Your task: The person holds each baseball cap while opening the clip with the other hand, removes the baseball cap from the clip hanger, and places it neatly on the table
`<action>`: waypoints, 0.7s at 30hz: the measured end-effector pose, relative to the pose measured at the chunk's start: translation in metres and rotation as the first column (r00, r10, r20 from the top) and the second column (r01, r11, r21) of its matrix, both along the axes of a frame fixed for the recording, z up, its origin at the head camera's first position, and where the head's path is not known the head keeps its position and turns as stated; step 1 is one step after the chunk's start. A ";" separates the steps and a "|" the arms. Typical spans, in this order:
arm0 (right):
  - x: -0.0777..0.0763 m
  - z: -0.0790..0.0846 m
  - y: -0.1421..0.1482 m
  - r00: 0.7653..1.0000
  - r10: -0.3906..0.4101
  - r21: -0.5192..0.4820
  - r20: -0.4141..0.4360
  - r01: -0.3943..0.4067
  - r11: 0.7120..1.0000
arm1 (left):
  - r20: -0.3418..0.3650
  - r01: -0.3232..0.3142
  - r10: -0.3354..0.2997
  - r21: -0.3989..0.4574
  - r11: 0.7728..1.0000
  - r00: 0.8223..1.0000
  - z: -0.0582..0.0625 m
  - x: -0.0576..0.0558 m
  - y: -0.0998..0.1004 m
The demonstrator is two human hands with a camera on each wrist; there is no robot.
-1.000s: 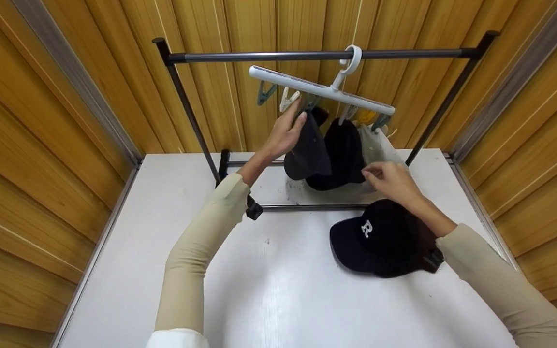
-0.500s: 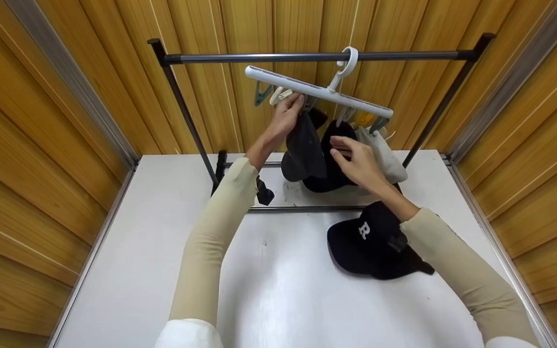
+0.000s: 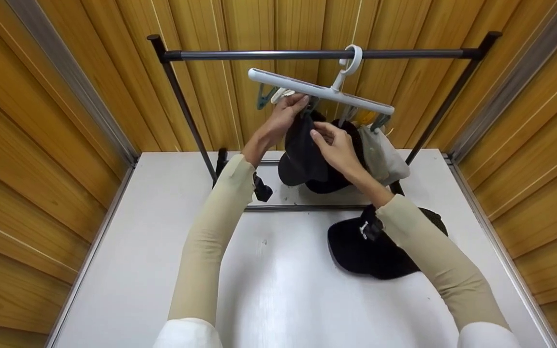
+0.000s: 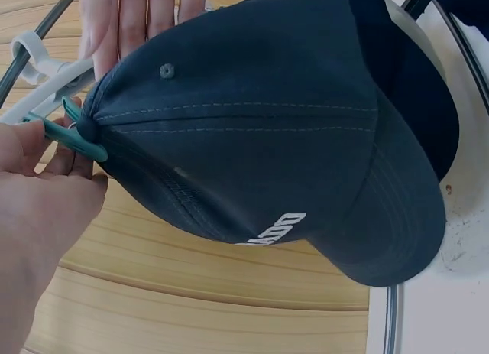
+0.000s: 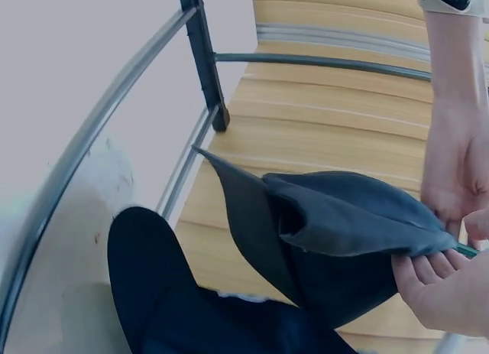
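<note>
Head view, left hand pinching clip, right hand relaxed against grey cap, black cap behind

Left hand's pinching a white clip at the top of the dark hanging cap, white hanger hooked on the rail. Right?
Clip colour's wrong: the left hand is pinching a green clip at the top of the dark hanging cap, as the left wrist view shows. The white hanger is hooked on the rail.
</note>
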State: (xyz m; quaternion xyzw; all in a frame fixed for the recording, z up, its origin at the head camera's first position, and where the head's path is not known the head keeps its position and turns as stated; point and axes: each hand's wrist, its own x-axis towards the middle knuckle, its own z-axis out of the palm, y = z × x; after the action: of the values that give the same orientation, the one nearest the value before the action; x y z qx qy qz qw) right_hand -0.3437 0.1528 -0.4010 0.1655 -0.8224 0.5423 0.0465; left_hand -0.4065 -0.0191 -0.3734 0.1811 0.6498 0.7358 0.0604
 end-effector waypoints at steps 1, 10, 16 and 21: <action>-0.001 -0.001 -0.002 1.000 -0.004 -0.010 0.013 0.005 1.000 | 0.003 0.004 -0.004 0.014 1.000 1.000 0.000 0.000 0.000; -0.012 0.002 -0.016 0.991 -0.124 0.043 0.055 0.122 0.992 | -0.043 -0.001 0.004 0.072 0.997 0.999 -0.003 0.002 0.000; -0.012 0.005 -0.021 0.988 -0.151 0.082 -0.007 0.152 0.985 | -0.050 -0.014 0.019 0.094 0.995 0.999 -0.002 0.002 -0.001; -0.004 0.001 -0.020 0.995 -0.097 0.140 0.017 0.093 0.986 | -0.031 -0.020 0.023 0.078 0.997 0.999 -0.002 0.004 -0.001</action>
State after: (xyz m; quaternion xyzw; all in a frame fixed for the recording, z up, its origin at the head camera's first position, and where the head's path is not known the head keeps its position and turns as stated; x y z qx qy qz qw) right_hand -0.3479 0.1330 -0.3999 0.1226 -0.8657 0.4827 0.0510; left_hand -0.4023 -0.0199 -0.3752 0.1878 0.6235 0.7581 0.0353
